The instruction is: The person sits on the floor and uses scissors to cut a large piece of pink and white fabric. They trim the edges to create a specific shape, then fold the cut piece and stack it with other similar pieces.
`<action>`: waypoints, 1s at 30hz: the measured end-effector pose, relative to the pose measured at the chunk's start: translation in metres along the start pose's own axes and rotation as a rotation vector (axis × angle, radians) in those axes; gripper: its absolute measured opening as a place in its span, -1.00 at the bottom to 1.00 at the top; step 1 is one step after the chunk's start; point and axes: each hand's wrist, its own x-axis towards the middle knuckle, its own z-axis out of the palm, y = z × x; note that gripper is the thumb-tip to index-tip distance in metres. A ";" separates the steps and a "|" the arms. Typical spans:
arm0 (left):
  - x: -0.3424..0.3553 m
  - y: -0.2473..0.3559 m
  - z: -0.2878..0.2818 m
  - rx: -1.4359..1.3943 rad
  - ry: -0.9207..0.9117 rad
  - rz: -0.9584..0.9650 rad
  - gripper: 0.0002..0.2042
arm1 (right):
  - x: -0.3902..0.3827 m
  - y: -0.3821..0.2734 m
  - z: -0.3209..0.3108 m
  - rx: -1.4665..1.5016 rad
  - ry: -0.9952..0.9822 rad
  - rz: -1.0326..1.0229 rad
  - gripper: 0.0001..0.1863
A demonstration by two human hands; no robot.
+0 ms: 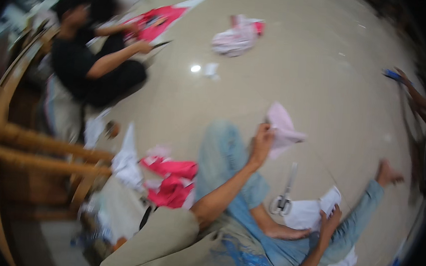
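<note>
My left hand (pixel 262 144) reaches out over the floor, its fingers closed on the edge of a pale pink cloth piece (pixel 282 127) that hangs beyond them. Beside my lap, my right hand (pixel 330 220) is closed on a white cloth piece (pixel 329 198); part of it rises above the fingers. More white cloth (pixel 301 215) spreads next to that hand, partly behind it. A pair of scissors (pixel 282 201) with pale handles lies on the floor between my two hands, blades pointing away from me. The picture is slightly blurred.
Red and white cloth scraps (pixel 169 182) lie by my left knee, next to a wooden chair (pixel 47 142). Farther off are a cloth bundle (pixel 238 36) and a red cloth (pixel 164 21). A person in black (pixel 79 52) sits at left holding a dark pointed tool (pixel 161 44).
</note>
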 end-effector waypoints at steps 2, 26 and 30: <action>-0.011 0.035 -0.034 -0.245 -0.035 -0.065 -0.68 | -0.004 -0.020 0.002 0.010 -0.208 0.136 -0.48; -0.133 -0.008 -0.338 1.256 -0.316 0.010 0.20 | -0.063 0.142 -0.274 -0.342 0.818 0.152 -0.43; -0.142 -0.007 -0.390 1.230 -0.328 -0.253 -0.15 | -0.005 0.009 -0.167 -0.151 0.642 0.148 -0.42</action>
